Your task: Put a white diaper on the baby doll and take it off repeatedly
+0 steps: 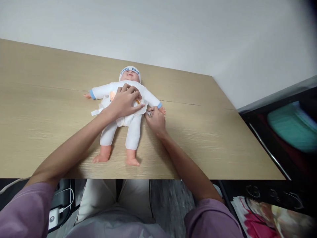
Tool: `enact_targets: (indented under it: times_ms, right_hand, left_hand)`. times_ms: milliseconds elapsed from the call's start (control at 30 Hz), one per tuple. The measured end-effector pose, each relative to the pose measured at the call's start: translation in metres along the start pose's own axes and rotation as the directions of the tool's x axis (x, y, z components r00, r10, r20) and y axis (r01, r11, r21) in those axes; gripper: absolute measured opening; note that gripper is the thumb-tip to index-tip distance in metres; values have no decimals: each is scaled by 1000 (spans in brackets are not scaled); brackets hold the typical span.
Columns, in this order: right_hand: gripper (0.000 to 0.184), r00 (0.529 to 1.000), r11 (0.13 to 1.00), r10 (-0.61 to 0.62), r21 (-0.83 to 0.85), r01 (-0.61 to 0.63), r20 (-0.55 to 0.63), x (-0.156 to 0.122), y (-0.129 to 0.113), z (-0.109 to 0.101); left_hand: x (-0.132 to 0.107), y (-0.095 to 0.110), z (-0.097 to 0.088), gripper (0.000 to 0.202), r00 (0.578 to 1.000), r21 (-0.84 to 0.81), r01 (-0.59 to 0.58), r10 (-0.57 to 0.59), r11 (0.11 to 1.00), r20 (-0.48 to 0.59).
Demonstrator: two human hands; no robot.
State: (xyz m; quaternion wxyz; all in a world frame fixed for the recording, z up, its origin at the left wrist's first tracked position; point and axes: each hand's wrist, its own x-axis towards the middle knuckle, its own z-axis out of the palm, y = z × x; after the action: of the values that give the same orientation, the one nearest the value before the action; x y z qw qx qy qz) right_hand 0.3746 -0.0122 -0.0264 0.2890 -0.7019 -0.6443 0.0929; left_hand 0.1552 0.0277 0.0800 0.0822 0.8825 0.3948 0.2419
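A baby doll (133, 132) lies on its back on the wooden table, dressed in a white suit with blue cuffs and a white cap with blue lettering. A white diaper (145, 109) sits about its waist, with one white side tab (95, 112) sticking out on the left. Across the doll's belly lies my left hand (125, 100), thumb stretched toward the diaper's right edge and fingers bent over the front. Beside the doll's hip, my right hand (156, 120) is closed, pinching the diaper's right side tab; its fingertips are partly hidden.
The table (198, 142) runs up to a pale wall (158, 33). A dark shelf unit with a green item (292, 125) stands at the right. Below it are papers and a pink item (257, 224). A white charger with a cable (53, 218) sits low at the left.
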Motion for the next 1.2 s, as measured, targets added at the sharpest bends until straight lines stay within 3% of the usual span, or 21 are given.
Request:
enact_targets:
  times_ms: [200, 333, 567, 700, 867, 1033, 1200]
  right_hand:
    - [31, 990, 992, 126, -34, -124, 63, 2, -2, -2]
    - [21, 989, 990, 143, 16, -144, 29, 3, -2, -1]
    - [26, 999, 933, 25, 361, -15, -22, 2, 16, 1]
    - [34, 999, 832, 52, 552, -48, 10, 9, 29, 2]
    - [56, 995, 716, -10, 696, -60, 95, 20, 39, -21]
    - [57, 984, 668, -100, 743, -41, 144, 28, 19, -45]
    - [56, 966, 668, -191, 744, 0, 171, 50, -19, -43]
  left_hand:
    - [-2, -5, 5, 37, 998, 7, 56, -56, 998, -34]
    - [-3, -3, 4, 40, 996, 32, 82, -81, 996, -24]
    - [-3, 0, 3, 57, 992, 60, 126, -126, 990, 5]
    - [-3, 0, 2, 56, 991, 59, 133, -134, 989, 8]
    - [-3, -1, 3, 59, 988, 52, 150, -151, 987, 13]
    - [-2, -2, 5, 62, 989, 53, 148, -149, 988, 17]
    - [-2, -2, 7, 62, 989, 52, 149, -150, 987, 10]
